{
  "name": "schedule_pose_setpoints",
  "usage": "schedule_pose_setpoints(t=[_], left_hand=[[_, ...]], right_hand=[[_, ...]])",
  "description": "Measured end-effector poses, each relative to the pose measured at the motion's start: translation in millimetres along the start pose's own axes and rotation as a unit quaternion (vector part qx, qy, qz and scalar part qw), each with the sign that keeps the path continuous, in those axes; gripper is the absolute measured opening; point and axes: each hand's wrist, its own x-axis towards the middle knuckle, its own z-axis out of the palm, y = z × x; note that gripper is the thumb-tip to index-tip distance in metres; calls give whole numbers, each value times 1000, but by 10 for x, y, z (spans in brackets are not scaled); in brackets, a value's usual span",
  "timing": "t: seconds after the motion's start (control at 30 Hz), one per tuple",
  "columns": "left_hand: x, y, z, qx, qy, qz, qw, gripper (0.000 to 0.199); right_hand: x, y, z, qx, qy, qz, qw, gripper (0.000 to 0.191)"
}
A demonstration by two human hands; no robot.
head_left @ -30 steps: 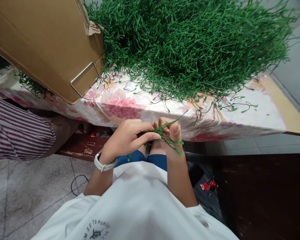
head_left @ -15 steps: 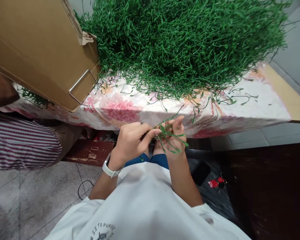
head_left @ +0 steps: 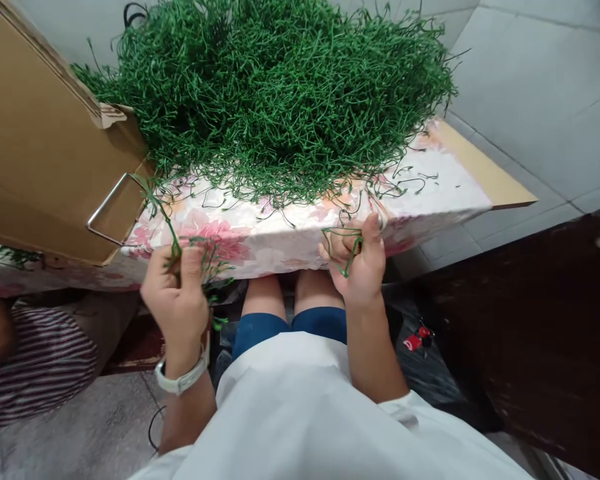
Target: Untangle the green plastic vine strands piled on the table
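Observation:
Near the cardboard box, my left hand (head_left: pixel 177 300) is closed around a bunch of thin green stems (head_left: pixel 174 235). Some of the stems stick up above the fist and others hang out beside it, slightly blurred. Over the table's front edge, my right hand (head_left: pixel 363 267) has its fingers curled and thumb raised, with a thin green stem (head_left: pixel 347 269) bent across them. Behind both hands a large tangled heap of green stems (head_left: pixel 290 100) lies on the flowered tablecloth (head_left: pixel 275 248).
A cardboard box (head_left: pixel 40 147) with a metal wire handle (head_left: pixel 107 203) stands at the left. Another person's striped garment (head_left: pixel 50 360) shows at lower left. Red keys (head_left: pixel 418 339) lie on a dark surface at right, near dark brown furniture (head_left: pixel 530 347).
My hands were together over the stems; now they are apart, the left carrying a bunch leftward and the right keeping a stem. The view has shifted to the right.

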Motion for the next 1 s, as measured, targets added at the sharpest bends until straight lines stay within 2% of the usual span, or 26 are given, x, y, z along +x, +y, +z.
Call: schedule_pose_setpoints(t=[0.13, 0.27, 0.4, 0.53, 0.63, 0.73, 0.8, 0.87, 0.93, 1.0], left_hand=[[-54, 30, 183, 30, -52, 31, 998, 39], [-26, 25, 181, 3, -76, 14, 997, 35], [-64, 15, 182, -48, -70, -17, 996, 32], [-152, 72, 263, -61, -88, -21, 994, 32], [-180, 141, 296, -43, -107, -8, 993, 42], [-167, 203, 276, -51, -179, 24, 982, 45], [-149, 239, 254, -79, -258, 52, 961, 35], [-138, 273, 242, -101, -324, 77, 938, 24], [-142, 301, 242, -95, -359, 74, 925, 25], [-164, 320, 250, -71, -365, 43, 927, 30]], right_hand=[[-19, -8, 41, 12, -28, 15, 999, 76], [-22, -104, 43, 24, -59, 30, 997, 67], [-27, -152, 60, 28, -105, 45, 993, 62], [-52, -63, 99, 18, -151, 31, 988, 61], [-89, 29, 106, 8, -182, 35, 983, 60], [-121, 80, 91, 3, -223, 48, 974, 62], [-133, 87, 85, 3, -239, 64, 969, 65], [-135, 84, 89, -8, -230, 85, 969, 67], [-131, 79, 95, -29, -210, 97, 972, 69], [-123, 80, 92, -49, -197, 94, 975, 70]])
